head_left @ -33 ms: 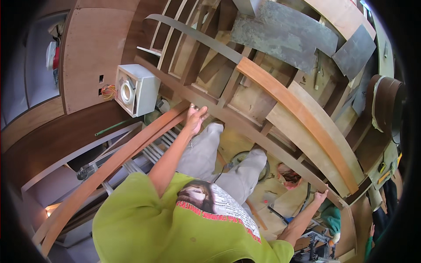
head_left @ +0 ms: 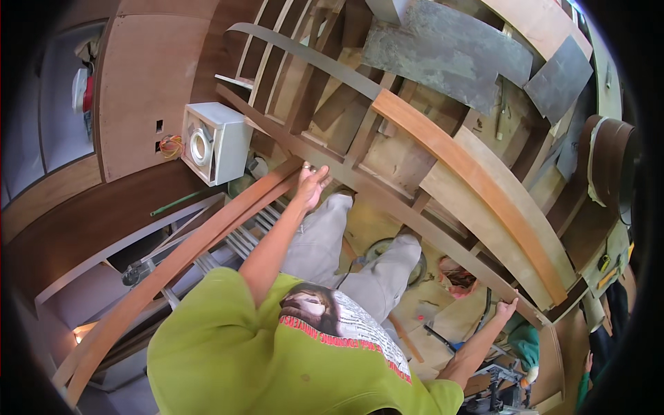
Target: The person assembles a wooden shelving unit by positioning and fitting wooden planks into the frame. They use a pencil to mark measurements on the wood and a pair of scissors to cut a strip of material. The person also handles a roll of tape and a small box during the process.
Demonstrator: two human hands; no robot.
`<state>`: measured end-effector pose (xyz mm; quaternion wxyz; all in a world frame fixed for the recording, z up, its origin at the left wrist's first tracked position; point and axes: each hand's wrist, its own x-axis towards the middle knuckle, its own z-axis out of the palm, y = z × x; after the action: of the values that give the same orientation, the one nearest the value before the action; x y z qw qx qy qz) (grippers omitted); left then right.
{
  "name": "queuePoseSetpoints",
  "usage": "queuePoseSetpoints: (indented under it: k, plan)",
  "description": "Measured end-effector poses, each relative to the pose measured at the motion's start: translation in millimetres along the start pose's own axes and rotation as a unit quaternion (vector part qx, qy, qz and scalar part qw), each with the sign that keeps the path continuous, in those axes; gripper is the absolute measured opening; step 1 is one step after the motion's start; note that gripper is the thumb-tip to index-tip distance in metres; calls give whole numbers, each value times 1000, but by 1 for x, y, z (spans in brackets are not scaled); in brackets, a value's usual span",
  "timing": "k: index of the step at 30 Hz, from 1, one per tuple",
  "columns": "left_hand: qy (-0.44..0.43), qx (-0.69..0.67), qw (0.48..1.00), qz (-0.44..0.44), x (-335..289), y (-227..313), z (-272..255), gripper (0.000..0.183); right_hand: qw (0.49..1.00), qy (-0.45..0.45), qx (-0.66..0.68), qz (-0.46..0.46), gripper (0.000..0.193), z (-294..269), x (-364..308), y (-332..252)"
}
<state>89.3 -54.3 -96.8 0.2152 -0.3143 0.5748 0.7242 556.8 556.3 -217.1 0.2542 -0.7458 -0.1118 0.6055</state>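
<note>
The person's left hand (head_left: pixel 311 185) rests flat w/ fingers spread on a long curved wood strip (head_left: pixel 387 207); grip loose, not closed. Right hand (head_left: pixel 508 309) presses its far end, fingers open too. The strip lies across a wood frame (head_left: pixel 332 104). It could slip or spring back, b/c neither hand really grabs it.

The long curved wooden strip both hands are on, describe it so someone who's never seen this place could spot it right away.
Start at the big curved wooden frame of ribs. Across its lower edge runs a long dark curved wooden strip, with the left hand near one end and the right hand near the other. It is thinner and darker than the broad orange-brown curved board above it.
</note>
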Motion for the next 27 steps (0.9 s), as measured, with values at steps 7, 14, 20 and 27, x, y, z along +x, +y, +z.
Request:
queuePoseSetpoints:
  k: [7, 14, 20, 27]
  plan:
    - [48, -67, 992, -97, 72, -109, -42, 42, 999, -18, 33, 8, 35, -23, 42, 20]
    - [92, -101, 979, -153, 85, -169, -39, 39, 947, 208, -221, -106, 52, 30, -1, 71]
    - [84, -140, 967, -196, 75, -198, -38, 48, 631, 106, -513, -573, 46, 160, -116, 193]
    - [78, -182, 959, -203, 50, -211, -31, 32, 506, -480, -525, -487, 36, 354, -317, 428]
